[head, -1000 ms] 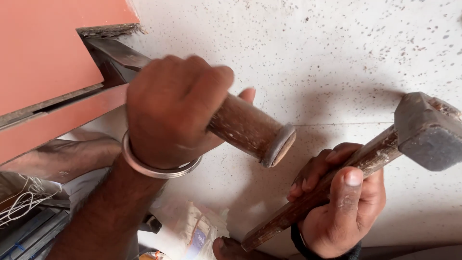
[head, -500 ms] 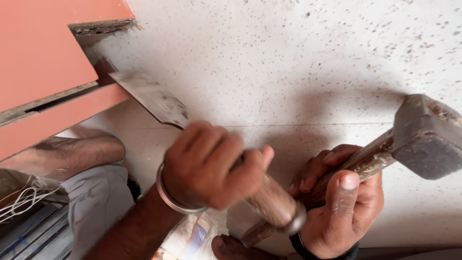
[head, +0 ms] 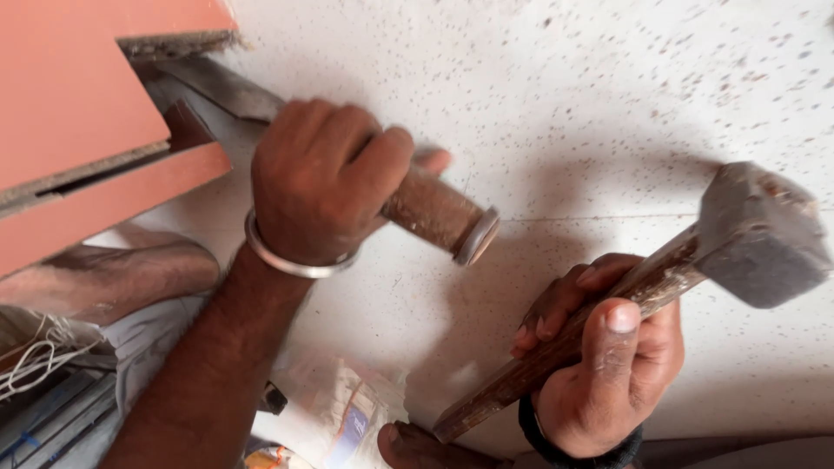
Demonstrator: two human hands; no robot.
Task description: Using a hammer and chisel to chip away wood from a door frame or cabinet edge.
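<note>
Chisel (head: 434, 213): wooden handle, flat steel blade.

Orange-red board (head: 78, 95), brown-speckled white floor (head: 608, 78), grey hammer head (head: 760, 234), silver bangle (head: 287, 259).

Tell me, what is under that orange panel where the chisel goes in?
The chisel's flat blade slips beneath the orange panel, against its rough grey edge. The left hand wraps the wooden handle. The blade's tip is covered by the panel.
</note>
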